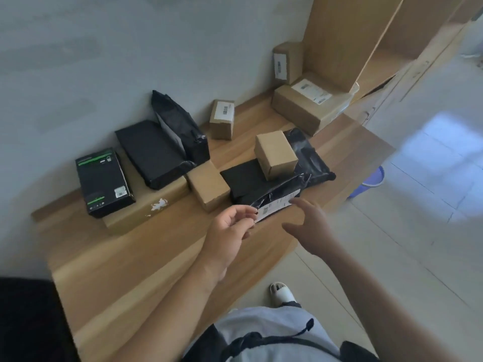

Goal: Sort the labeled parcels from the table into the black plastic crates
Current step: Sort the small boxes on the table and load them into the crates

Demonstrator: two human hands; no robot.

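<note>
Several parcels lie on the wooden table (pixel 136 262). Nearest me is a black plastic mailer bag (pixel 277 190) with a white label; a small cardboard box (pixel 276 155) rests on it. My left hand (pixel 230 231) pinches the labelled corner of this bag between thumb and fingers. Just right of that corner, my right hand (pixel 311 226) hovers open, fingers spread, not touching it. Further left sit a plain cardboard box (pixel 207 185), two more black bags (pixel 154 155) (pixel 180 126) and a black retail box with green print (pixel 103 182). No black crate is in view.
A flat cardboard box (pixel 146 207) lies under the black items at left. Labelled cardboard boxes (pixel 222 118) (pixel 305 105) (pixel 286 62) stand at the table's far end beside a wooden shelf unit (pixel 347 40). A blue bucket (pixel 371 180) sits on the tiled floor at right.
</note>
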